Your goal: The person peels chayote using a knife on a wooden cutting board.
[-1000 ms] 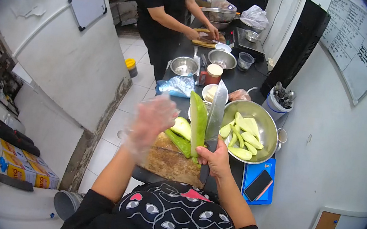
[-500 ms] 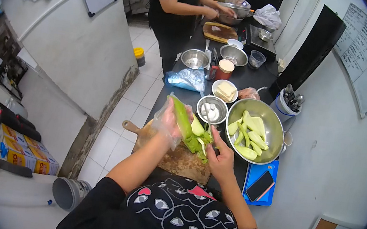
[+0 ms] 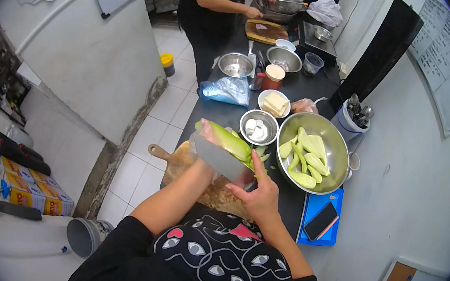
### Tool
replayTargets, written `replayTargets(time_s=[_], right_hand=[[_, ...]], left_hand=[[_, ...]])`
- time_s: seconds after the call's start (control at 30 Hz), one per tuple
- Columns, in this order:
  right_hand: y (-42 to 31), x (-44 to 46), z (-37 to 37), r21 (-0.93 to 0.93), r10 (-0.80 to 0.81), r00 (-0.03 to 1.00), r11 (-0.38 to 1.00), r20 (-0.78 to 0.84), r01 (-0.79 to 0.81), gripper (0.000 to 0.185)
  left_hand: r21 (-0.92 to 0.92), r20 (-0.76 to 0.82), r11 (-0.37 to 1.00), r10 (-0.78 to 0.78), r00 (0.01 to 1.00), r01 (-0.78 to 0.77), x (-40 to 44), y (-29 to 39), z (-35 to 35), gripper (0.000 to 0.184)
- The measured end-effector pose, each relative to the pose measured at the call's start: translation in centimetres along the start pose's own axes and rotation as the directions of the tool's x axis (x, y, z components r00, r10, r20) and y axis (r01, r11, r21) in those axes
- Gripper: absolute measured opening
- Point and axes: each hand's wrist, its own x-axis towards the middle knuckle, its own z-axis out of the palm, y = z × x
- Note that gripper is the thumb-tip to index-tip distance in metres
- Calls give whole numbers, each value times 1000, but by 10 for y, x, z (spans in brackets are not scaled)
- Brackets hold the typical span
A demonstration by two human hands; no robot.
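Observation:
My left hand (image 3: 207,133), in a clear plastic glove, is closed around a long green vegetable (image 3: 230,141) above the wooden chopping board (image 3: 177,160). In my right hand (image 3: 261,197) is a knife (image 3: 221,161) with a broad blade, its flat side facing me. The blade lies across the near side of the vegetable and hides part of my left hand. Green trimmings show partly behind my right fingers. To the right, a large steel bowl (image 3: 337,174) holds several pale green peeled pieces (image 3: 313,157).
Beyond the board stand a small steel bowl (image 3: 260,113) with white pieces, a bowl of pale yellow blocks (image 3: 274,103), a blue plastic bag (image 3: 225,90) and a red container (image 3: 272,79). A phone (image 3: 321,221) lies on a blue folder at right. Another person (image 3: 208,3) works at the far end.
The knife has come up and turned, its broad blade now across the vegetable. The vegetable has tilted from steep to flatter. The other person's hands have moved apart.

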Motion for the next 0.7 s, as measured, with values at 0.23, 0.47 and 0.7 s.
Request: replayTargets(time_s=[0.23, 0.47, 0.7], right_hand=[[0, 2, -2, 26, 47, 999, 999, 13, -47, 91], [2, 3, -2, 84, 45, 999, 995, 29, -48, 89], [0, 5, -4, 92, 89, 995, 991, 40, -92, 88]], left_hand=[[154, -58, 974, 174, 983, -164, -5, 2, -3, 46], [190, -175, 959, 246, 953, -212, -48, 16, 28, 41], [83, -184, 981, 190, 964, -178, -45, 14, 27, 40]])
